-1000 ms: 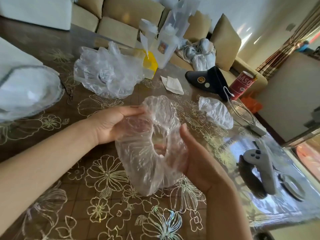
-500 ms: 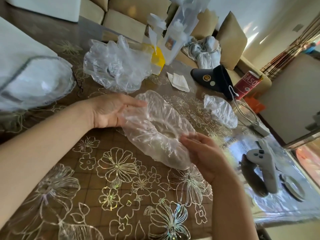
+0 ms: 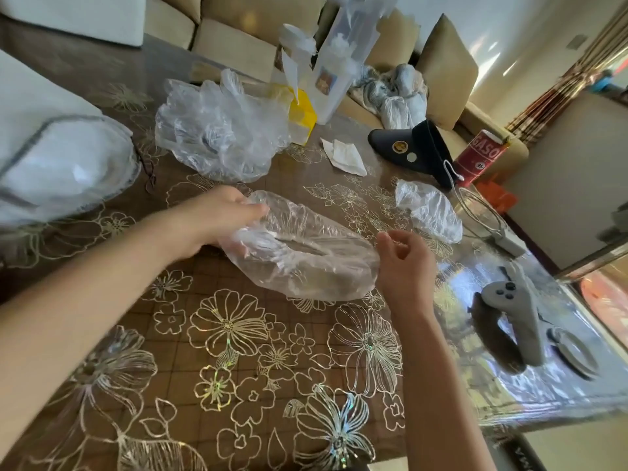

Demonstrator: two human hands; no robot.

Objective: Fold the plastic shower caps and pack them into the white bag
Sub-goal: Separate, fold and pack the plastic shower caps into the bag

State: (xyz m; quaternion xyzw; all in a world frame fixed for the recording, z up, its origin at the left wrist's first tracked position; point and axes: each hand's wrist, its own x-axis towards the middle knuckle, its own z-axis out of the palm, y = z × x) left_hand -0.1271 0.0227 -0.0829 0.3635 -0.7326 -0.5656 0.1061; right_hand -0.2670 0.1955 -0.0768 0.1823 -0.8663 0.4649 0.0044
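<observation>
Shower cap [image 3: 306, 256] lower, wider; white bag [image 3: 64, 164] apart

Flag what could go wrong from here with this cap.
1. The cap is pulled long between the left hand and the right hand. The slick film could slip from either grip and bunch up.
2. It looks puffed with air, so a fold may spring open.
3. The white bag lies far left, beyond the left arm, so the fold may loosen on the way there.
</observation>
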